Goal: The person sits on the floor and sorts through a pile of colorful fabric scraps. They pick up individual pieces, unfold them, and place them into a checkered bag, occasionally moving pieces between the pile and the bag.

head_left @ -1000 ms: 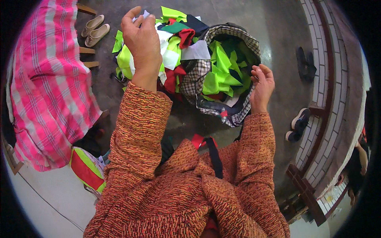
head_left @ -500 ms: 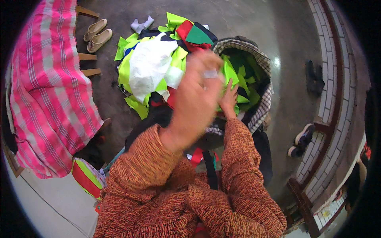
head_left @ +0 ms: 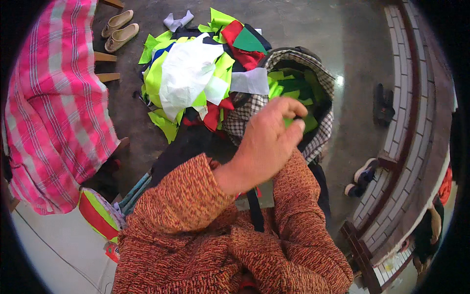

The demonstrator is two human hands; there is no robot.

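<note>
My left hand hovers over the near side of a checked cloth bag. Its fingers are bent, with a gap between thumb and forefinger, and I see nothing between them. My right forearm reaches toward the bag, but the hand is hidden behind my left hand, so its fingers do not show. Inside the bag lie lime-green cloth scraps and darker green pieces. Left of it, a heap holds a large white scrap, a red piece and a green piece. One pale grey scrap bridges heap and bag rim.
A pink checked cloth covers furniture on the left, with beige shoes beside its wooden legs. Dark footwear and a pair of sneakers lie at right, near a white brick-patterned step. A grey scrap lies beyond the heap.
My left hand has moved from the heap's edge down and right, over the bag. The pale grey scrap now lies uncovered. My right hand, earlier on lime-green scraps at the bag's mouth, has become hidden.
</note>
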